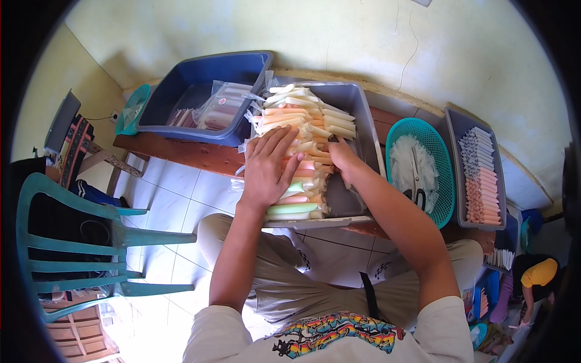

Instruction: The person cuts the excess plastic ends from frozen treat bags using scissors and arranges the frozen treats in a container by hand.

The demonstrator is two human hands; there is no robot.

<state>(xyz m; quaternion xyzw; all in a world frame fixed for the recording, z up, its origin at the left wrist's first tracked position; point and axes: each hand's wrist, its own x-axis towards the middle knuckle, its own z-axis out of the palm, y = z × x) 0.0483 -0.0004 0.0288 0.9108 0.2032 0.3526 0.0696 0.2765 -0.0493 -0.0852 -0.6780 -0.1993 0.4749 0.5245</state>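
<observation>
A grey tub (357, 199) in front of me holds a heap of tube-shaped ice pops (296, 209) in clear plastic, coloured cream, orange, pink and green. Flat on the left side of the heap lies my left hand (266, 166), its fingers stretched and slightly spread over the tubes. My right hand (345, 160) is inside the tub against the right side of the heap. Its thumb points down along the tubes, while its other fingertips are mostly hidden, so I cannot tell whether it grips any.
A blue tub (163, 91) with bagged tubes stands left. To the right are a turquoise basket (449, 181) with plastic wrappers and scissors (416, 175), then a grey tray (502, 199) of packed tubes. A green chair (72, 266) stands left; another person (538, 272) is far right.
</observation>
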